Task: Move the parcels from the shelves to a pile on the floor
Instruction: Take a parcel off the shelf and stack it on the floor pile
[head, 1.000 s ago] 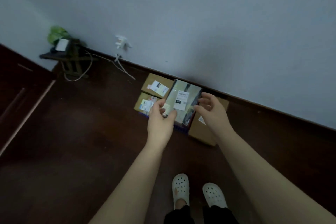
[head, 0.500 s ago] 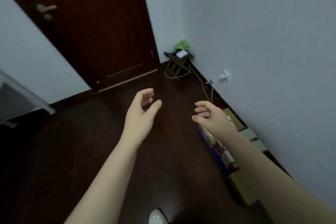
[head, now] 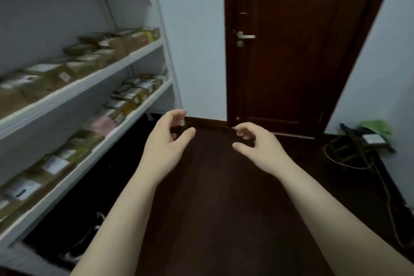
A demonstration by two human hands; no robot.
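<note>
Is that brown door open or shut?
Shut. No gap shows around the door, and nothing behind it is visible.

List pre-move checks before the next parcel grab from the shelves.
1. Left hand free: ok, loosely curled, holds nothing.
2. Right hand free: ok, same.
3. Parcels on the shelves: ok, two levels stocked.
4. Cable on the floor: ok, far right, away from shelves.
5. Pile on the floor: cannot tell, out of view.
</note>
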